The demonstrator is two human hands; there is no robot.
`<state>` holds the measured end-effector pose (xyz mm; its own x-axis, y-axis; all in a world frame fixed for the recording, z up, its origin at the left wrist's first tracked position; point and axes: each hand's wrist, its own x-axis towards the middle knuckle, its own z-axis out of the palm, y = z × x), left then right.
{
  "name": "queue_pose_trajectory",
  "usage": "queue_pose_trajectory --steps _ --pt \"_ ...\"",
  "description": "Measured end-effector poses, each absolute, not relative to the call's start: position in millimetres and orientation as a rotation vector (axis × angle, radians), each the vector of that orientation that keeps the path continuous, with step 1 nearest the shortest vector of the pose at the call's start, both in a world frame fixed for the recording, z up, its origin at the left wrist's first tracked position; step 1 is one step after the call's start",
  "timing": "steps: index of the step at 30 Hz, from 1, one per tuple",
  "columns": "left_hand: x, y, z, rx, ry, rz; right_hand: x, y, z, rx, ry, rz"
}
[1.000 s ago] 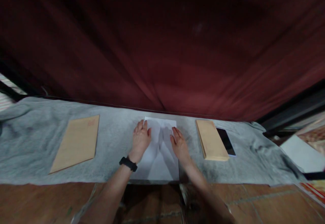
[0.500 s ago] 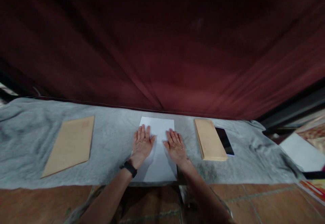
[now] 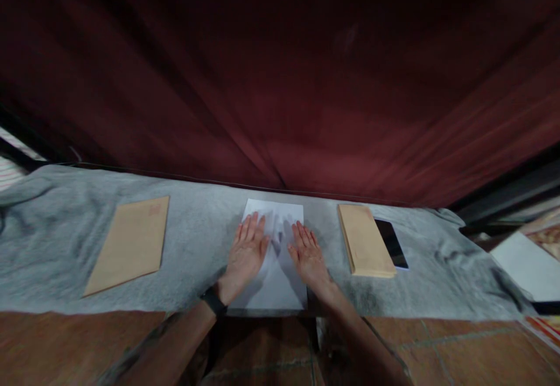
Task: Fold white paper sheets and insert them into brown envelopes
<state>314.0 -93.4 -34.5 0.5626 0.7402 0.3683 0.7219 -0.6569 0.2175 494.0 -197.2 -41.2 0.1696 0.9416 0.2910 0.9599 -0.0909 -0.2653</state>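
Note:
A white sheet of paper (image 3: 277,284) lies lengthwise in front of me on the grey cloth. Over its left side is my left hand (image 3: 248,249), fingers stretched out and a dark band on the wrist. My right hand (image 3: 308,255) is over the right side, palm down with the fingers straight. Both cast shadows on the paper between them and seem raised slightly off it; exact contact is hard to see. Neither hand holds anything.
A brown envelope (image 3: 131,240) lies to the left on the grey cloth (image 3: 201,228). On the right, a stack of brown envelopes (image 3: 367,240) sits beside a dark phone (image 3: 391,243). A dark red curtain (image 3: 280,112) hangs behind; tiled floor (image 3: 437,345) shows in front.
Both hands lay flatter on the paper before; now they look a little lifted, with larger shadows between them. The whole view has shifted slightly.

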Motion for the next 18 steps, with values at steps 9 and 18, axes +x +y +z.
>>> queue_pose_trajectory --steps 9,18 --pt "300.9 -145.7 -45.7 2.869 1.118 0.495 456.7 -225.7 -55.6 -1.929 -1.945 -0.090" --pt "275.6 -114.3 -32.9 2.674 1.481 0.400 495.5 -224.7 -50.9 -2.179 -1.809 -0.043"
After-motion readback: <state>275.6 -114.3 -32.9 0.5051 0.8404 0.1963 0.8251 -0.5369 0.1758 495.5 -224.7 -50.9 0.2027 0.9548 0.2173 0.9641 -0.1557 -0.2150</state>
